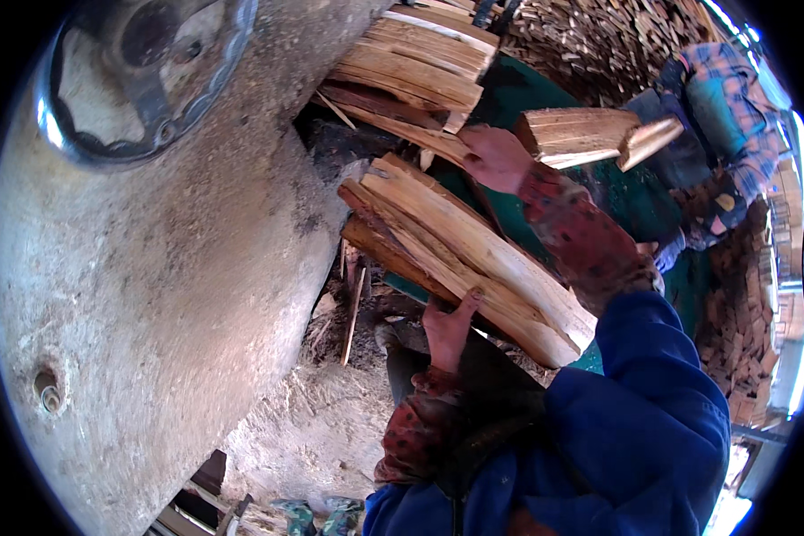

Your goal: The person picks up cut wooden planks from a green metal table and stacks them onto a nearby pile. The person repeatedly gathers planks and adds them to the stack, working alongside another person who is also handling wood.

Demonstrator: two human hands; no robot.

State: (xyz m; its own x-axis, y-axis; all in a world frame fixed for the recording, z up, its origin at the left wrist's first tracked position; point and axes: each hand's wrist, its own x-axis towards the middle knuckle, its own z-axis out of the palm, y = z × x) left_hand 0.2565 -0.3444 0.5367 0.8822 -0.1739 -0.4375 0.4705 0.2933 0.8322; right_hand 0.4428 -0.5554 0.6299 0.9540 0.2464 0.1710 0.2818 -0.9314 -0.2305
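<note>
My left hand (449, 329) grips from below a bundle of long split wood pieces (464, 255) that slants across the middle of the view. My right hand (496, 158), on a red patterned sleeve, reaches past the bundle to a stack of split wood (415, 67) and touches the end of one thin piece there. Its fingers curl away from the camera, so their grip is hidden. At the upper right, another person in a plaid shirt (728, 107) holds a short wood block (576, 132) close to my right hand.
A big rounded grey body (152, 286) with a metal ring (143, 71) fills the left side. A green surface (625, 192) lies behind the wood. Piles of cut wood (741, 322) line the right and top. Sawdust covers the ground (330, 420).
</note>
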